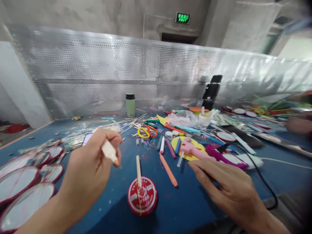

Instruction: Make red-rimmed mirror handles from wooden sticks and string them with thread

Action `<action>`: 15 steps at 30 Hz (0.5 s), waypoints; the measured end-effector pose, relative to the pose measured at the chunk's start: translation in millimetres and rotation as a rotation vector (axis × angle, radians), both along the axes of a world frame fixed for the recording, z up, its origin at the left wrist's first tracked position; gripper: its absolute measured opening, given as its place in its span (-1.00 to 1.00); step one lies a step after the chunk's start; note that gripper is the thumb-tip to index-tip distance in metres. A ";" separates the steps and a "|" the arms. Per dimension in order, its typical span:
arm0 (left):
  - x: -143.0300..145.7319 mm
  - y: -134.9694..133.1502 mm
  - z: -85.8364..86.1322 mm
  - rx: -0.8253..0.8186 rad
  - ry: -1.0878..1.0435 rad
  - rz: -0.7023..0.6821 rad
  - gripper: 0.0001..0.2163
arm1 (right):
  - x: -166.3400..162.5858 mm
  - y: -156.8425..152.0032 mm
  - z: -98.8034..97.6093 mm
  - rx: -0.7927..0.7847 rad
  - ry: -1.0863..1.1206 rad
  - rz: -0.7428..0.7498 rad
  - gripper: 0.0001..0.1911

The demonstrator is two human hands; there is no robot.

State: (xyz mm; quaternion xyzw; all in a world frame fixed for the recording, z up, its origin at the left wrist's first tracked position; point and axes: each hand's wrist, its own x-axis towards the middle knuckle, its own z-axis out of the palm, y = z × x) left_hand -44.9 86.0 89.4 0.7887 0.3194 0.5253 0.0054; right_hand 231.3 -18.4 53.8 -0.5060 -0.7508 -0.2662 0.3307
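My left hand (89, 165) is closed around a white glue tube with an orange tip (110, 152), held above the blue table. Below and to the right of the tip lies a red round lid (142, 196) with a wooden stick (138, 170) lying on it. My right hand (227, 187) rests flat on the table with its fingers stretched out, holding nothing. Just beyond its fingertips lie a pink glue gun (192, 149) and a magenta tool (225, 157).
Red-rimmed round lids (21, 191) are stacked at the left. Crayons (168, 170), scissors (147, 131), sticks and a white cup (204, 119) clutter the middle. A green bottle (130, 105) and a black phone stand (211, 91) stand by the perforated metal screen. Another person's hand (298, 125) is at the right.
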 end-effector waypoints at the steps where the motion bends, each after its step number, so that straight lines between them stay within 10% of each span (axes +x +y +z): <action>1: -0.4 -0.9 0.2 0.021 0.008 0.025 -0.88 | 3.6 -0.2 -0.2 0.006 0.010 -0.014 -0.83; 15: -0.3 -9.6 9.5 0.077 0.000 0.110 -0.87 | -14.9 8.2 -15.8 -0.071 -0.034 0.133 -0.80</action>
